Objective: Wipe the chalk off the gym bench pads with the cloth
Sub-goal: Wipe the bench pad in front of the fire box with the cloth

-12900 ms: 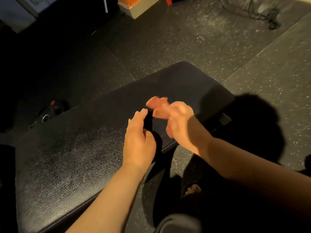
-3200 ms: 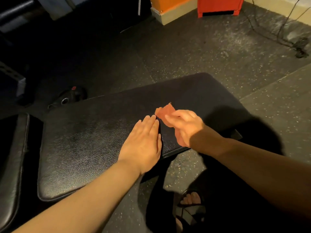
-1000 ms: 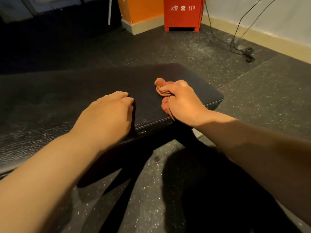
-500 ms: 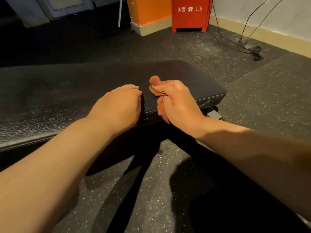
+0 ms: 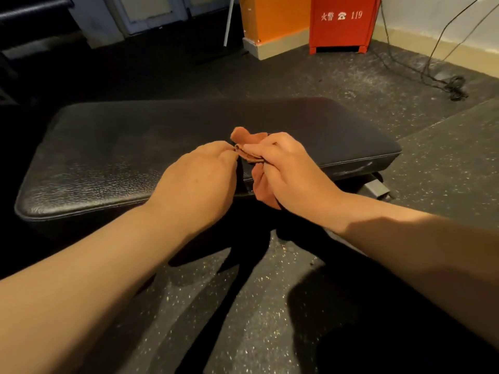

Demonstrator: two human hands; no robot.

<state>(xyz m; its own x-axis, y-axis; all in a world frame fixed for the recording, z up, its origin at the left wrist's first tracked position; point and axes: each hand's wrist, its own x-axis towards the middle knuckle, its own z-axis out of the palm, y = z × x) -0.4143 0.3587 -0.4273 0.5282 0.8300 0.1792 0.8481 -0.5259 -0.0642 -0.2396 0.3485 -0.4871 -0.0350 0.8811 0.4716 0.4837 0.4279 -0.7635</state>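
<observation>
The left hand [image 5: 199, 179] has slid right to the cloth [image 5: 247, 137]; whether its curled fingers [image 5: 225, 155] pinch the fold is hidden. The right hand [image 5: 286, 171] clenches the cloth at the near edge of the bench pad [image 5: 108, 163]. Bunched so tight, it may smear rather than wipe clean.

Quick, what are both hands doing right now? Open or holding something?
Left hand: fingers curled right at the cloth; cannot tell if it pinches it.
Right hand: closed, gripping the cloth.
</observation>
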